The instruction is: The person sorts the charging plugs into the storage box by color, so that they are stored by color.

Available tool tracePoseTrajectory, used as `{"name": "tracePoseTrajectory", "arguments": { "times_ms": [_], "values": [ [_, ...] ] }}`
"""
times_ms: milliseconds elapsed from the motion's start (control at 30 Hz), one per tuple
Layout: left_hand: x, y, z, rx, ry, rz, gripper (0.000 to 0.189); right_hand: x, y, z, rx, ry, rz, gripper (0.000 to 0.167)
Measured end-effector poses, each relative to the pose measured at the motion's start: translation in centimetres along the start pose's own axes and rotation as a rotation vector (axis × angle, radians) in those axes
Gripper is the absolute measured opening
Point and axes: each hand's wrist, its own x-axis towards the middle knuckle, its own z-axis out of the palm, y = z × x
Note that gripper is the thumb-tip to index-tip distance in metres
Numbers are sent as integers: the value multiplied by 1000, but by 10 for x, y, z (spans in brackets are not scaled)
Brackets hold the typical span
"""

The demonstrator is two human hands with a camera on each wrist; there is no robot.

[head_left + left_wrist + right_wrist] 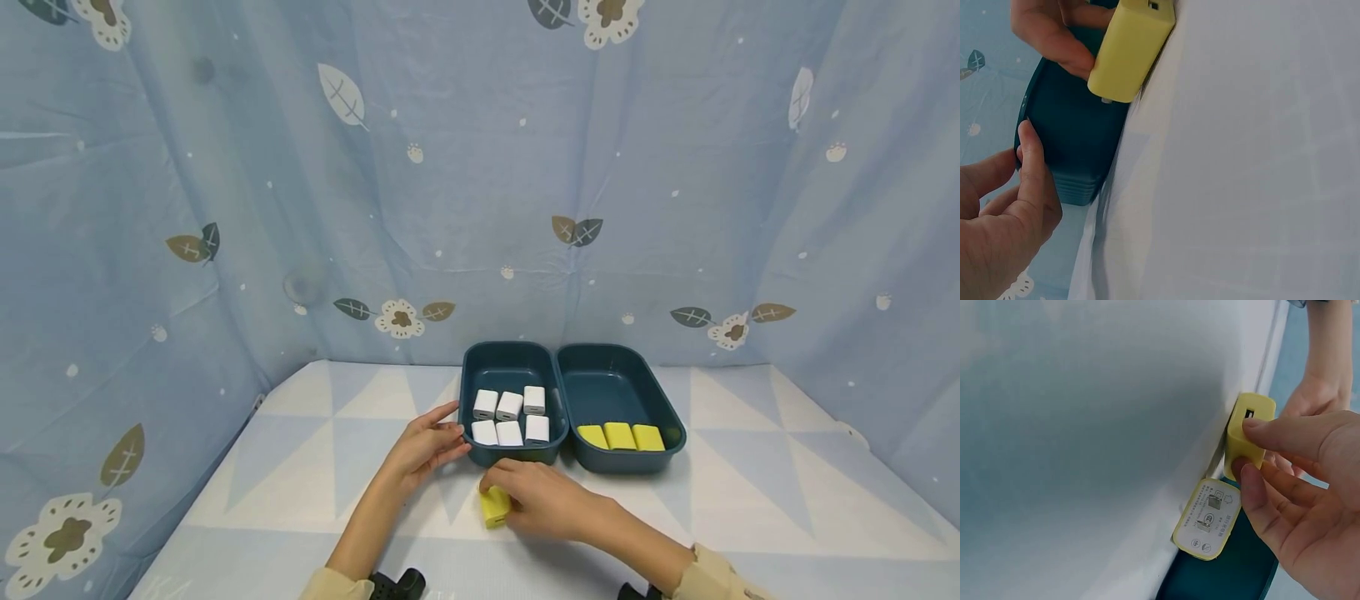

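My right hand (543, 500) pinches a yellow charger block (495, 507) by its sides, just in front of the left bin. In the right wrist view the thumb lies by the port on this yellow block (1250, 434). Beside it, close to the fingertips, is a second yellow charger (1208, 519) with its printed label showing; whether the fingers hold it I cannot tell. Extended fingers of my left hand (423, 446) touch the front left corner of the dark teal bin (517, 455). Several white charger blocks (509, 407) sit in two rows inside that bin.
A second teal bin (621, 462) stands against the first on its right, with yellow blocks (619, 436) in a row at its near end. Behind both bins hangs a blue patterned curtain (480, 167). A blue and white cloth (315, 483) covers the table.
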Motion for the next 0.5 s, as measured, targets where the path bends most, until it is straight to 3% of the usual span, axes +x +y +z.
{"name": "tracePoseTrajectory", "arguments": {
  "times_ms": [500],
  "values": [
    [1, -2, -1, 3, 6, 4, 56, -29, -6, 5, 127, -16, -25, 34]
  ]
}}
